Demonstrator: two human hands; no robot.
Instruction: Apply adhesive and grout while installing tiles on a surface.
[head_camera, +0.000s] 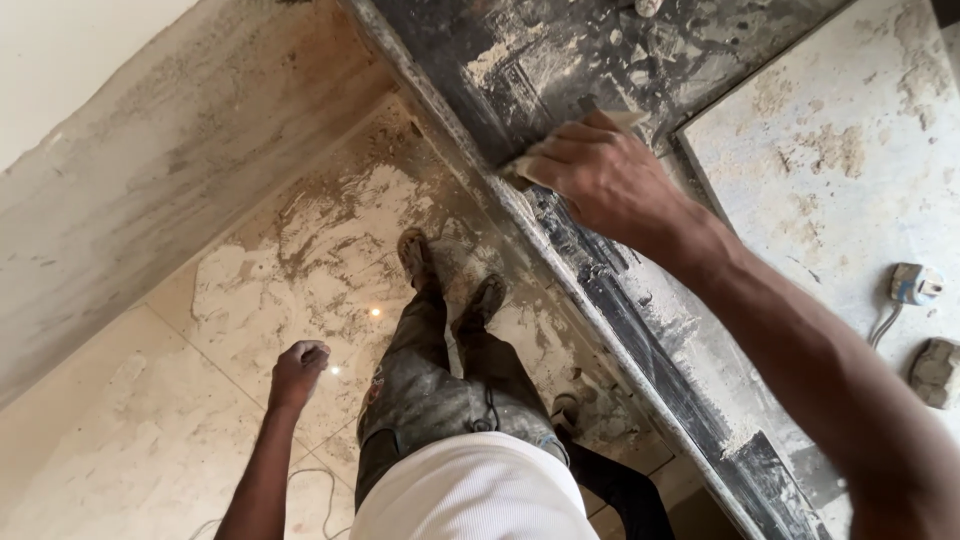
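The right hand (600, 175) presses a pad (530, 160) flat on the dark ledge (640, 330) (dusty, plaster-smeared) for full contact; the left hand (298, 368) hangs loosely curled, empty.

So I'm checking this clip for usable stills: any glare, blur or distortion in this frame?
Head view: two small glare spots on the glossy floor tiles; strong wide-angle stretch along the right forearm; right hand, pressing a pale pad on the dark ledge, looks sharp; left hand slightly soft; lighting even, shadows faint.
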